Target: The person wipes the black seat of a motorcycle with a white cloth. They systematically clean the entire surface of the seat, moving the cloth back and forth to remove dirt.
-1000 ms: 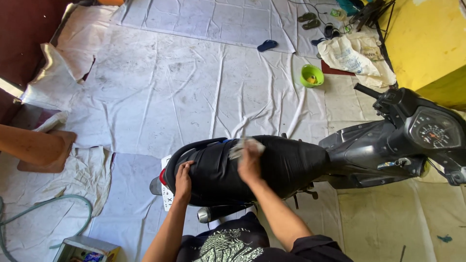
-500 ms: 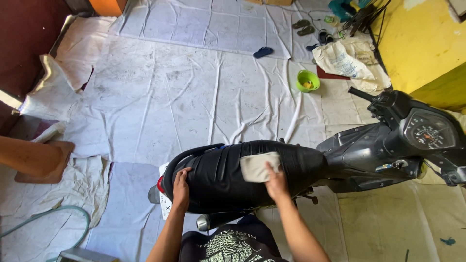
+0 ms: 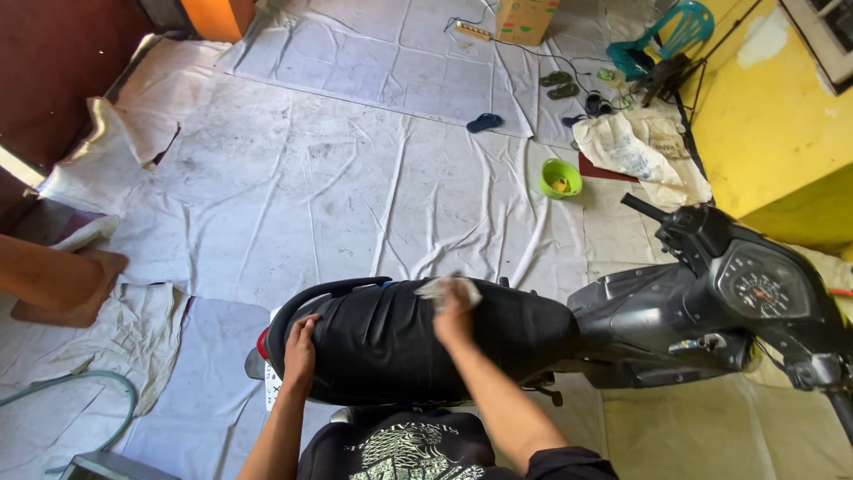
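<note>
A black scooter (image 3: 675, 320) stands across the lower part of the view, handlebars to the right. Its black seat (image 3: 391, 342) is right in front of me. My left hand (image 3: 299, 348) rests flat on the rear end of the seat, fingers spread over the edge. My right hand (image 3: 451, 313) presses a crumpled white cloth (image 3: 444, 288) onto the far upper edge of the seat, near its middle. The cloth is partly hidden under my fingers.
White sheeting (image 3: 338, 187) covers the floor. A green bowl (image 3: 561, 178) sits beyond the scooter, sandals (image 3: 484, 122) and a cloth heap (image 3: 644, 151) behind it. Yellow wall (image 3: 782, 116) at right. Another person's bare leg (image 3: 53, 276) at left, a green hose (image 3: 80, 387) below it.
My right hand has slid the cloth from the middle-right of the seat back to its far edge. My left hand stays on the seat's rear. The view has tilted up a little.
</note>
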